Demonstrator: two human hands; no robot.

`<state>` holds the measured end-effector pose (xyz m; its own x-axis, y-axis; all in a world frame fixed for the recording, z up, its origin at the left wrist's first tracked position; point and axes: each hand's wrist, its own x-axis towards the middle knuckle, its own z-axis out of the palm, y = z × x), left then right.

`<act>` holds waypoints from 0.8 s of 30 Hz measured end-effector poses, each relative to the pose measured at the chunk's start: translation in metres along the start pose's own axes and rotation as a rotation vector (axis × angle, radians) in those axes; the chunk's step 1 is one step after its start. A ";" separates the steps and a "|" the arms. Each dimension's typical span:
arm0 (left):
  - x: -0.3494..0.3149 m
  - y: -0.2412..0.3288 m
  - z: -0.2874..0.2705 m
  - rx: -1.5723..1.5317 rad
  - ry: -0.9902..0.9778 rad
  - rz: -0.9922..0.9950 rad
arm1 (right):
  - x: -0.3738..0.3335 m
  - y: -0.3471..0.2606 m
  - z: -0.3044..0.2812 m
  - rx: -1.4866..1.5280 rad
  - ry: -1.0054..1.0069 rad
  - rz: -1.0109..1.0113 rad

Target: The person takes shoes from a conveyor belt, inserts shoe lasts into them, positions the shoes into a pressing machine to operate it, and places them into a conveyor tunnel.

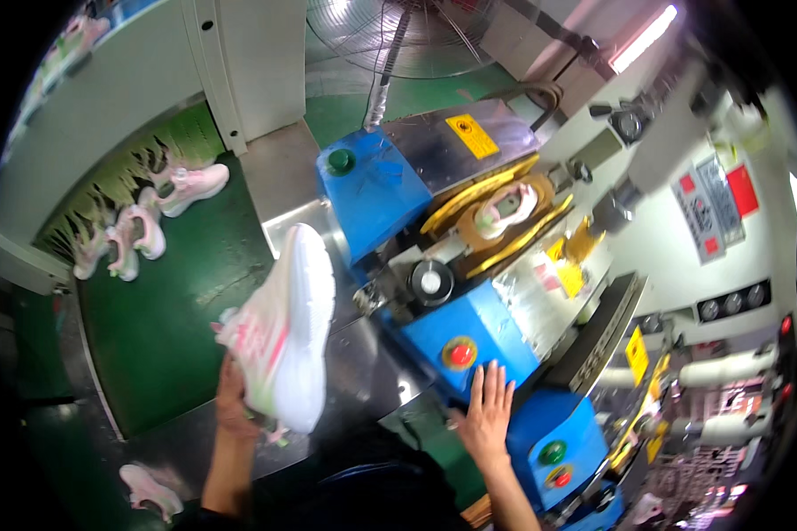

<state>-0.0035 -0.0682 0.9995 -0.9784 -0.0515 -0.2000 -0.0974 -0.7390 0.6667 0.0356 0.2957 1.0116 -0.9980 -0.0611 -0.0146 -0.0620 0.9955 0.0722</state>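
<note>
My left hand (233,403) is closed round the heel end of a pink and white sneaker (270,332), which it holds up with the toe pointing away and the white sole turned to the right. My right hand (487,411) has its fingers stretched out, the tips at the near edge of a blue control box (452,332), just below a red button (460,354) on a yellow ring. Between yellow-edged pads in the machine sits another pink and white shoe (507,211), its opening facing up.
On the green conveyor belt (173,310) at left, several similar shoes (137,234) stand near a fringed opening. One more shoe (150,489) lies at lower left. A second blue box (376,190) carries a green button. A similar machine (558,451) stands to the right, a fan (398,35) behind.
</note>
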 end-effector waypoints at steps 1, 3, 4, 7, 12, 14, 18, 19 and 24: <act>-0.013 -0.002 0.001 0.081 -0.018 0.045 | 0.002 -0.007 -0.005 0.146 0.017 0.023; -0.035 -0.012 0.025 -0.107 0.020 0.045 | 0.011 -0.021 -0.020 0.562 0.043 0.150; -0.051 -0.014 0.040 -0.071 0.006 0.067 | 0.001 -0.027 -0.019 0.602 0.065 0.144; -0.106 -0.010 0.065 0.244 0.044 -0.023 | -0.033 -0.056 -0.018 1.324 -0.097 0.044; -0.209 -0.055 0.090 0.574 -0.275 0.024 | -0.084 -0.062 -0.022 2.326 -0.736 -0.103; -0.216 -0.030 0.097 0.426 -0.426 0.005 | -0.105 -0.083 -0.058 2.418 -0.860 0.163; -0.192 -0.008 0.077 0.643 -0.589 0.348 | -0.129 -0.111 -0.070 2.032 -1.134 0.228; -0.187 0.001 0.068 0.626 -0.593 0.389 | -0.135 -0.132 -0.074 2.109 -1.116 0.392; -0.180 0.048 0.010 0.094 0.087 0.046 | -0.122 -0.221 -0.003 1.787 -0.596 0.288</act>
<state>0.1659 -0.0881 1.0743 -0.9633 -0.1444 -0.2263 -0.0737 -0.6686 0.7399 0.1710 0.0828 1.0001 -0.8177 -0.2622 -0.5125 0.5521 -0.1047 -0.8272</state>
